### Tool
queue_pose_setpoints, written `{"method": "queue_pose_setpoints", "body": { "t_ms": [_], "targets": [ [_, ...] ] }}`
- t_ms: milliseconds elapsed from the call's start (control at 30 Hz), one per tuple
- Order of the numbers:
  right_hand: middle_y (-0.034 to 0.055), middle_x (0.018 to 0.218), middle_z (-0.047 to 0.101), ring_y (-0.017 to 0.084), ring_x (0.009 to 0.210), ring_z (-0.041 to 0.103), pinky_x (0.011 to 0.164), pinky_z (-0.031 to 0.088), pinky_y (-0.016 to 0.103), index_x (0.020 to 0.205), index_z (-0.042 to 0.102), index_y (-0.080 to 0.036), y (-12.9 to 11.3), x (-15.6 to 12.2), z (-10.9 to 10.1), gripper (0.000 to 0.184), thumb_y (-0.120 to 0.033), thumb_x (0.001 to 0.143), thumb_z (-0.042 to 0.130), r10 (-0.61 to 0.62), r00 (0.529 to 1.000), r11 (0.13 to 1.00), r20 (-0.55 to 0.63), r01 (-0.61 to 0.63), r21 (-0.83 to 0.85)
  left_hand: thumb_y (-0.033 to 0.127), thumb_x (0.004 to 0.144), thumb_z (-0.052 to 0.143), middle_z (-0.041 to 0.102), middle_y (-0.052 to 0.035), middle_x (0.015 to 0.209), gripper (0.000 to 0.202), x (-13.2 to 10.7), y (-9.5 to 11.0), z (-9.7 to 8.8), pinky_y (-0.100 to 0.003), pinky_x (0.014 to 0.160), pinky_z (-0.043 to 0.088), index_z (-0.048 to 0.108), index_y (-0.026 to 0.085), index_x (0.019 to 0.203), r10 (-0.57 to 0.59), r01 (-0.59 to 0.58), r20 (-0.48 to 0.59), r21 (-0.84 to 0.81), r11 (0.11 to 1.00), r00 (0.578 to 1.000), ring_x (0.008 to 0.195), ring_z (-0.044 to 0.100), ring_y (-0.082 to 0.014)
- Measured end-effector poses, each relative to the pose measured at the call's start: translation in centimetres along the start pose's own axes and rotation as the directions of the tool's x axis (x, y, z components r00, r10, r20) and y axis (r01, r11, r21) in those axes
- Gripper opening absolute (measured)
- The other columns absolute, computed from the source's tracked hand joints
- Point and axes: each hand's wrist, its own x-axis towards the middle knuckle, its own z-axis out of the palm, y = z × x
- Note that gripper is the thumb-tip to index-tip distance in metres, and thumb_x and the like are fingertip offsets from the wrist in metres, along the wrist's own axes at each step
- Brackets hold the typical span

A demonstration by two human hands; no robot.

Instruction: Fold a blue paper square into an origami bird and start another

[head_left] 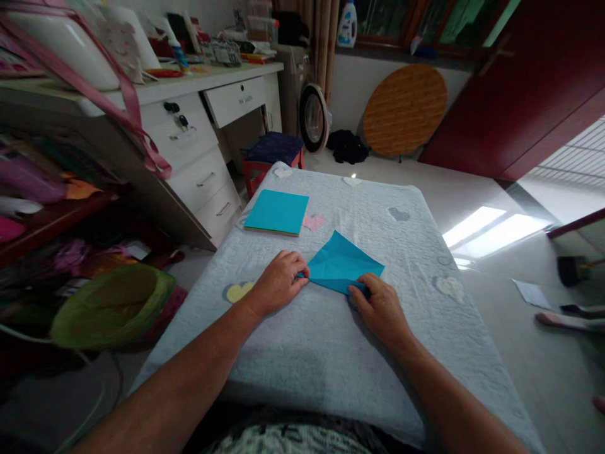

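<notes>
One blue paper (343, 255): it is lying on the tablecloth (302, 343), between the left hand (285, 277) and the right hand (378, 306); one corner is pointing away from the person, and a narrow folded strip is running along the near edge.

Left hand: the thumb and the fingers are pinching the left corner of the paper, their tips almost meeting; nearly the whole sheet is lying to the right of this grip.

Right hand: the thumb and the bent fingers are holding the near edge, at the right part of the folded strip; the right corner is sticking out past the fingers, and the wide part of the sheet is spreading farther from the person than this grip. How strongly the fingers are pressing, I cannot tell.

Paper stack (277, 212): it is resting farther away on the tablecloth, to the left of the held sheet and apart from it, and its top is showing the same blue.

Hearts: a pink heart (313, 222) is showing just beside the stack, and a yellow heart (239, 292) is showing near the left wrist.

Beyond the table: a red stool (249, 173) with a dark cushion (275, 148) is standing before the desk (186, 135), and a round board (405, 108) is leaning against the wall.
</notes>
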Motion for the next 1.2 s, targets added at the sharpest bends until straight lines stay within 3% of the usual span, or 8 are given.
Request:
{"method": "queue_pose_setpoints", "body": {
  "t_ms": [133,333,633,900,967,1033,1133,1200],
  "targets": [
    [0.0021,0.073,0.056,0.018,0.069,0.053,0.065,0.036,0.030,0.072,0.053,-0.021,-0.2,0.1,0.1,0.018,-0.030,0.088,0.054,0.070,0.998,0.997,-0.009,-0.070,-0.024,0.024,0.089,0.065,0.062,-0.0047,0.095,0.006,0.1,0.3,0.0,-0.039,0.089,0.043,0.067,0.018,0.087,-0.021,0.021,0.003,0.006,1.000,1.000,0.095,0.052,-0.0226],
    [0.0059,0.083,0.059,0.022,0.081,0.052,0.077,0.036,0.035,0.069,0.052,-0.021,0.8,0.5,0.4,0.023,-0.033,0.088,0.054,0.081,0.996,0.993,-0.045,-0.084,-0.079,0.022,0.089,0.064,0.060,-0.0050,0.096,0.006,0.3,0.3,0.3,-0.040,0.091,0.042,0.066,0.018,0.084,-0.064,0.065,-0.026,0.035,0.997,0.998,0.096,0.052,-0.0227],
    [0.0020,0.067,0.054,0.020,0.070,0.048,0.068,0.032,0.032,0.066,0.043,-0.023,1.4,1.3,0.7,0.029,-0.038,0.089,0.053,0.107,0.992,0.983,-0.062,-0.114,-0.142,0.022,0.091,0.060,0.059,-0.0062,0.094,0.010,0.2,0.2,0.7,-0.040,0.088,0.043,0.064,0.016,0.083,-0.046,0.050,-0.031,0.153,0.987,0.998,0.093,0.049,-0.0231],
    [0.0025,0.066,0.057,0.021,0.069,0.050,0.067,0.031,0.032,0.069,0.048,-0.022,1.1,1.3,0.9,0.024,-0.035,0.089,0.052,0.128,0.990,0.972,-0.062,-0.138,-0.190,0.022,0.092,0.059,0.060,-0.0079,0.095,0.009,0.0,1.0,0.8,-0.041,0.085,0.047,0.062,0.016,0.086,-0.033,0.062,-0.102,0.292,0.955,0.994,0.093,0.052,-0.0245],
    [0.0030,0.066,0.057,0.021,0.069,0.050,0.068,0.031,0.032,0.069,0.050,-0.022,1.2,1.3,1.0,0.024,-0.035,0.089,0.051,0.122,0.990,0.969,-0.069,-0.133,-0.208,0.021,0.092,0.058,0.062,-0.0086,0.098,0.007,-0.2,1.9,0.9,-0.042,0.087,0.048,0.063,0.016,0.093,0.034,0.015,-0.146,0.318,0.948,0.989,0.096,0.053,-0.0257],
    [0.0032,0.066,0.058,0.021,0.069,0.051,0.068,0.031,0.032,0.069,0.051,-0.022,1.2,1.3,1.1,0.024,-0.034,0.090,0.051,0.119,0.990,0.968,-0.075,-0.132,-0.214,0.019,0.094,0.054,0.065,-0.0079,0.102,0.012,-0.5,2.9,1.4,-0.042,0.093,0.048,0.064,0.016,0.100,0.171,-0.117,-0.136,0.333,0.936,0.976,0.103,0.055,-0.0260],
    [0.0034,0.067,0.059,0.021,0.070,0.051,0.068,0.032,0.032,0.070,0.053,-0.022,1.2,1.2,1.2,0.023,-0.034,0.090,0.052,0.112,0.990,0.968,-0.082,-0.127,-0.215,0.018,0.098,0.047,0.068,-0.0080,0.111,0.021,-0.9,4.2,2.5,-0.040,0.099,0.048,0.065,0.015,0.109,0.396,-0.341,-0.098,0.349,0.873,0.913,0.111,0.058,-0.0242],
    [0.0035,0.068,0.060,0.021,0.070,0.051,0.068,0.032,0.032,0.071,0.055,-0.021,1.3,1.2,1.2,0.022,-0.034,0.090,0.052,0.108,0.991,0.968,-0.081,-0.123,-0.217,0.020,0.099,0.047,0.068,-0.0101,0.118,0.026,-1.1,4.6,3.3,-0.040,0.100,0.048,0.063,0.012,0.117,0.453,-0.394,-0.091,0.366,0.843,0.887,0.114,0.060,-0.0245]
  ]
}}
